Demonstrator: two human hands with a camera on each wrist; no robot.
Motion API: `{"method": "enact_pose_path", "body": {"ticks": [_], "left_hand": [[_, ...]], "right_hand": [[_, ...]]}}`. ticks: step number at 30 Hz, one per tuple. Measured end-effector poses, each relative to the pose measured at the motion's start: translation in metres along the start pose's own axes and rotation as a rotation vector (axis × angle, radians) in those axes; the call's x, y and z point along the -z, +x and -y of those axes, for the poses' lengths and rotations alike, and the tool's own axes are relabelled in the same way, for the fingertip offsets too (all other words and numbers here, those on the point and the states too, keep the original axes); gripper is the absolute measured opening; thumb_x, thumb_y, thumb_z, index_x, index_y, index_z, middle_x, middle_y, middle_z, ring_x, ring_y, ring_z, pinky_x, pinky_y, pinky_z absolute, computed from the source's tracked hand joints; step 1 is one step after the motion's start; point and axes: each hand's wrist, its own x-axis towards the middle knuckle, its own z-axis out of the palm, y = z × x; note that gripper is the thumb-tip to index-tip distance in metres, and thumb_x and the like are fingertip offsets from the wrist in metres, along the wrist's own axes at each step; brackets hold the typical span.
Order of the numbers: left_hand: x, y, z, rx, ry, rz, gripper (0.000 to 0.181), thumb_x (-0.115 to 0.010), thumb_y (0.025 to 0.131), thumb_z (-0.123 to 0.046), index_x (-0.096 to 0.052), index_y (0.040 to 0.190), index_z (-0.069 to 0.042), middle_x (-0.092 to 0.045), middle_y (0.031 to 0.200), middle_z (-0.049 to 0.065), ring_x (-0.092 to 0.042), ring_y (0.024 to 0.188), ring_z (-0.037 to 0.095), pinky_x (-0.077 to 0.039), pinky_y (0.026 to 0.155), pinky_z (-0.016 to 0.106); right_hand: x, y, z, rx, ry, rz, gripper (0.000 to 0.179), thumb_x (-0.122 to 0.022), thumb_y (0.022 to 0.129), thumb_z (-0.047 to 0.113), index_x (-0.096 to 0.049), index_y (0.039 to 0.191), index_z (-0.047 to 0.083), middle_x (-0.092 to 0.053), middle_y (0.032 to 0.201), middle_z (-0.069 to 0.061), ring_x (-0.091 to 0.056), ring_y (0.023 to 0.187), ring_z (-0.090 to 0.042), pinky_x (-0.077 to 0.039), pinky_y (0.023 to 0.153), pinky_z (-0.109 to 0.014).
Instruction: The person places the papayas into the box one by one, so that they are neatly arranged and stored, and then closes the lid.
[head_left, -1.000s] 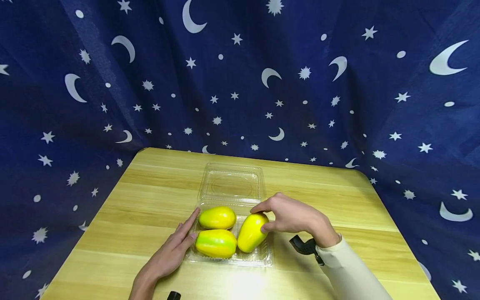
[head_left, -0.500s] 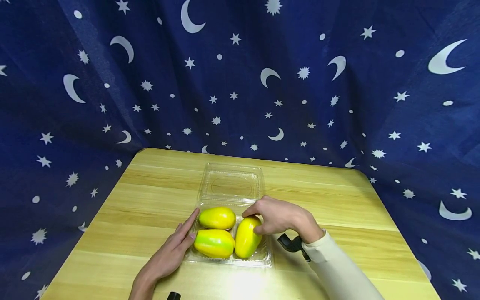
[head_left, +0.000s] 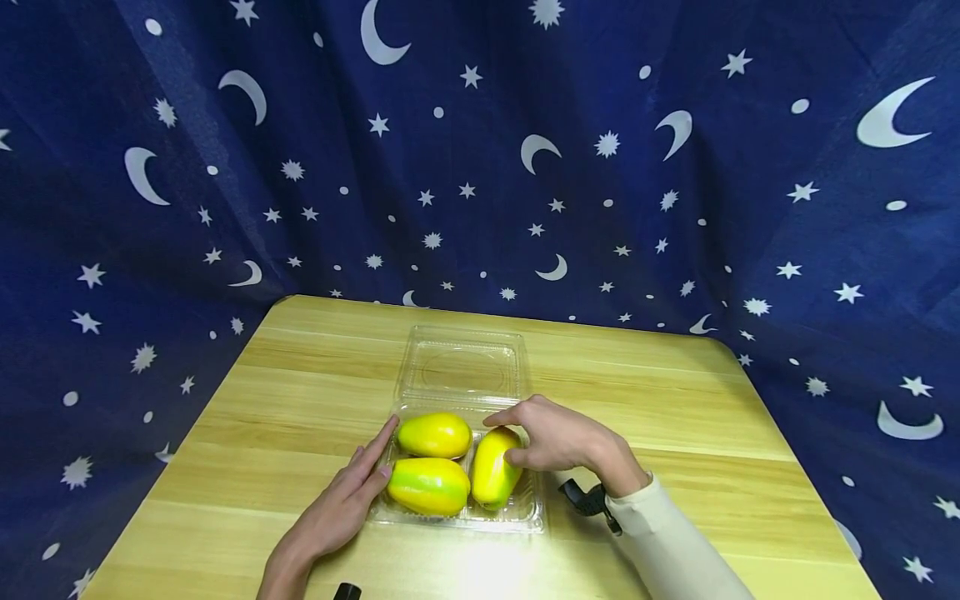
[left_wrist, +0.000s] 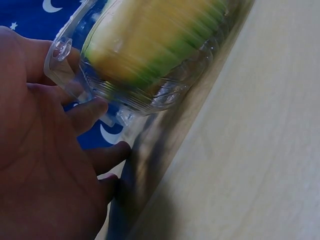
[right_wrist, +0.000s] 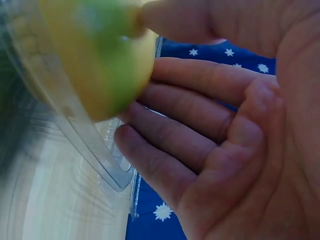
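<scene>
Three yellow-green mangoes lie in the base of a clear plastic clamshell container (head_left: pixel 517 521). The back-left mango (head_left: pixel 435 435) and front-left mango (head_left: pixel 429 486) lie sideways. On the right, a mango (head_left: pixel 492 479) stands lengthwise, and my right hand (head_left: pixel 570 437) grips its upper end between thumb and fingers. The right wrist view shows the thumb on that mango (right_wrist: pixel 107 60) and the fingers behind it. My left hand (head_left: pixel 341 504) rests along the container's left side, fingers straight, thumb near the front-left mango. In the left wrist view, its fingertips touch the clear wall (left_wrist: pixel 145 102).
The container's lid (head_left: pixel 463 367) lies flipped back behind the base. A wooden table (head_left: pixel 637 375) supports everything. Behind hangs a dark blue curtain (head_left: pixel 480 225) with moons and stars. A black wrist mount (head_left: pixel 588 500) sits at the right wrist.
The right mango has shifted left and straightened into the container's right part, with my right hand moving left along with it. My left hand stays in place.
</scene>
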Motion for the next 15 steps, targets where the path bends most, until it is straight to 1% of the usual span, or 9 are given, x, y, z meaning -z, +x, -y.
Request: {"method": "enact_pose_path", "body": {"ticks": [1,3,5,6,8,11,12,13,15], "left_hand": [[0.0,0.0,0.0,-0.001,-0.002,-0.001,0.062,-0.038,0.121,-0.027,-0.014,0.177,-0.039,-0.012,0.183,-0.012,0.0,0.171,0.04,0.003,0.135,0.07],[0.0,0.0,0.0,-0.003,-0.007,-0.001,0.062,-0.038,0.121,-0.026,-0.014,0.177,-0.038,-0.013,0.183,-0.011,0.0,0.171,0.041,0.003,0.135,0.07],[0.0,0.0,0.0,-0.003,-0.01,-0.001,0.062,-0.038,0.121,-0.026,-0.015,0.177,-0.038,-0.013,0.183,-0.011,0.0,0.171,0.04,0.003,0.136,0.069],[0.0,0.0,0.0,-0.002,-0.009,-0.001,0.062,-0.038,0.121,-0.026,-0.014,0.177,-0.038,-0.013,0.183,-0.011,0.0,0.171,0.04,0.003,0.136,0.069],[0.0,0.0,0.0,-0.001,-0.007,-0.001,0.062,-0.038,0.121,-0.026,-0.014,0.177,-0.039,-0.013,0.183,-0.012,0.0,0.171,0.04,0.003,0.135,0.069],[0.0,0.0,0.0,-0.005,-0.005,-0.002,0.062,-0.038,0.121,-0.026,-0.014,0.177,-0.038,-0.013,0.183,-0.012,0.0,0.171,0.04,0.003,0.135,0.07],[0.0,0.0,0.0,-0.007,-0.005,-0.002,0.062,-0.038,0.121,-0.026,-0.014,0.177,-0.038,-0.013,0.183,-0.012,0.0,0.171,0.041,0.003,0.135,0.07],[0.0,0.0,0.001,-0.008,-0.006,-0.003,0.062,-0.038,0.121,-0.026,-0.014,0.177,-0.038,-0.013,0.183,-0.012,0.0,0.171,0.041,0.003,0.135,0.07],[0.0,0.001,0.001,-0.011,-0.005,-0.003,0.062,-0.038,0.121,-0.026,-0.014,0.177,-0.038,-0.013,0.183,-0.012,-0.001,0.171,0.04,0.003,0.135,0.069]], "right_hand": [[-0.001,0.0,0.0,-0.006,0.005,-0.005,0.055,-0.075,0.093,0.01,-0.069,0.148,0.006,-0.071,0.149,-0.008,-0.046,0.067,-0.004,-0.055,0.086,-0.027],[-0.002,-0.002,-0.001,-0.019,0.012,-0.016,0.056,-0.075,0.094,0.012,-0.069,0.149,0.008,-0.07,0.15,-0.006,-0.044,0.066,-0.002,-0.054,0.084,-0.026],[-0.002,-0.003,-0.001,-0.028,0.026,-0.026,0.056,-0.075,0.094,0.013,-0.068,0.15,0.009,-0.07,0.151,-0.004,-0.037,0.061,-0.004,-0.054,0.079,-0.027],[-0.003,-0.004,-0.001,-0.032,0.029,-0.031,0.057,-0.075,0.094,0.013,-0.068,0.151,0.009,-0.069,0.151,-0.003,-0.037,0.061,-0.004,-0.054,0.079,-0.028],[-0.003,-0.007,0.0,-0.034,0.026,-0.047,0.057,-0.076,0.095,0.014,-0.068,0.151,0.011,-0.07,0.151,-0.002,-0.043,0.067,-0.002,-0.053,0.083,-0.027],[-0.003,-0.011,0.0,-0.036,0.047,-0.063,0.057,-0.077,0.096,0.015,-0.067,0.152,0.011,-0.07,0.151,-0.002,-0.042,0.062,-0.003,-0.052,0.073,-0.025],[-0.002,-0.013,0.0,-0.036,0.054,-0.07,0.056,-0.078,0.097,0.016,-0.067,0.152,0.012,-0.07,0.151,-0.002,-0.042,0.061,-0.003,-0.052,0.073,-0.025],[-0.002,-0.015,0.0,-0.034,0.06,-0.08,0.056,-0.078,0.097,0.017,-0.067,0.152,0.012,-0.07,0.151,-0.001,-0.044,0.061,-0.004,-0.053,0.073,-0.026],[-0.001,-0.019,0.0,-0.034,0.078,-0.098,0.057,-0.081,0.097,0.019,-0.067,0.152,0.014,-0.07,0.151,-0.001,-0.053,0.064,-0.006,-0.059,0.077,-0.03]]}}
